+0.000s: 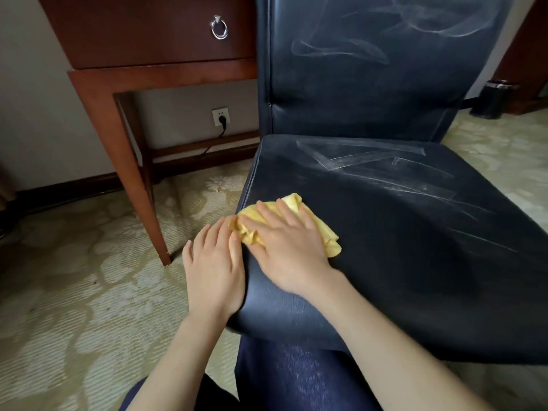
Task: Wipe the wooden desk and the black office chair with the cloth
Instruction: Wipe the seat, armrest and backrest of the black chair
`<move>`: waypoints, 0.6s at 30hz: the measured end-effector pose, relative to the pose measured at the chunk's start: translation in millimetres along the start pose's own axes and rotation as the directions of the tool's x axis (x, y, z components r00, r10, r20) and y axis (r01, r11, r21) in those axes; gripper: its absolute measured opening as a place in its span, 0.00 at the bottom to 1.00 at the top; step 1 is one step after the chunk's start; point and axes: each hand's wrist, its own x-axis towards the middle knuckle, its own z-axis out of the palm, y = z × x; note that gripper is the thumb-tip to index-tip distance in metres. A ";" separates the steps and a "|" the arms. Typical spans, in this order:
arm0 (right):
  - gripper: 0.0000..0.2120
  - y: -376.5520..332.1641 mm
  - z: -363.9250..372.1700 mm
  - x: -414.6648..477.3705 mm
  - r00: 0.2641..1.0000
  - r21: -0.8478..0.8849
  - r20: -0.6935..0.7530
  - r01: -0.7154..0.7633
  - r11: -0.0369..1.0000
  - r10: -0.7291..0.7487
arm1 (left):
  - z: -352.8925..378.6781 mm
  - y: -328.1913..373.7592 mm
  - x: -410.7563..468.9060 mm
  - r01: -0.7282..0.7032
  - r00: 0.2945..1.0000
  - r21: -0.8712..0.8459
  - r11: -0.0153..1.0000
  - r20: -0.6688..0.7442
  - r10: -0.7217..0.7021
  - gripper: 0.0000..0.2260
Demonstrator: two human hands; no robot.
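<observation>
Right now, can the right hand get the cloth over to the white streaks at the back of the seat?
Probably yes. The right hand presses the yellow cloth flat near the seat's front-left edge, and bare seat lies between it and the white streaks.

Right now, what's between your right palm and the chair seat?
The yellow cloth, bunched flat under the right hand on the seat near its left edge, in the head view.

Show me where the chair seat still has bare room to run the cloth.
The seat is bare from the yellow cloth rightward to its right edge and back to the backrest, streaked with pale marks. It is crowded only at the front left corner, where the right hand presses the cloth and the left hand rests on the edge.
</observation>
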 end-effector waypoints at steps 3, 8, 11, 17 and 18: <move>0.23 -1.7 1.3 -38.9 0.998 -0.050 -0.050 0.037 0.998 -0.040 | -1.7 0.8 0.7 -0.010 1.000 0.024 1.000 -0.003 0.010 0.31; 0.24 23.2 3.8 -95.1 0.999 -0.065 -0.054 -0.009 0.998 0.005 | -5.3 2.5 -1.9 -0.052 0.999 0.107 0.993 0.018 0.051 0.31; 0.23 56.7 1.2 -127.9 0.988 -0.060 -0.075 -0.138 0.989 0.133 | -6.4 2.2 -1.5 -0.062 0.998 0.117 0.991 0.020 0.060 0.26; 0.25 147.5 -8.1 -185.2 0.844 0.035 -0.174 -0.509 0.860 0.507 | -8.3 5.0 -0.6 -0.110 0.994 0.150 0.983 0.026 0.108 0.23; 0.25 161.9 -9.5 -192.9 0.800 0.060 -0.197 -0.567 0.821 0.567 | -7.2 7.8 -0.8 -0.119 0.993 0.141 0.983 0.033 0.116 0.23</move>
